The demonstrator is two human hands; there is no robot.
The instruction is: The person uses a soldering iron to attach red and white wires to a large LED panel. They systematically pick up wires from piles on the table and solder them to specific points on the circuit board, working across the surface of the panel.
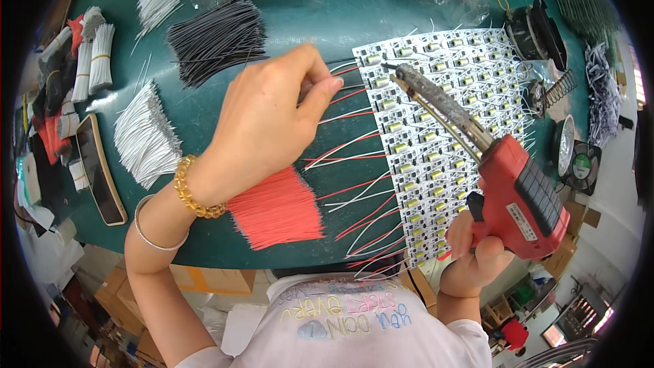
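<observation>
Evidently, the right hand (479, 251) grips the red soldering gun (516, 194) by its handle, presumably to steer its tip above the board sheet (411, 157) at far left. The left hand (269, 105) has fingers pinched narrow beside that edge; any wire between them cannot be confirmed. Black wires (218, 39) and red wires (278, 212) lie left, likely for reach.

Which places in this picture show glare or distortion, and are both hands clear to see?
Head view: a pale sheen on the green table beside the black wires; head view: fisheye bends the table's near edge and leaves black corners; head view: the left hand looks fairly sharp, while the right hand is partly hidden by the red soldering gun.
</observation>
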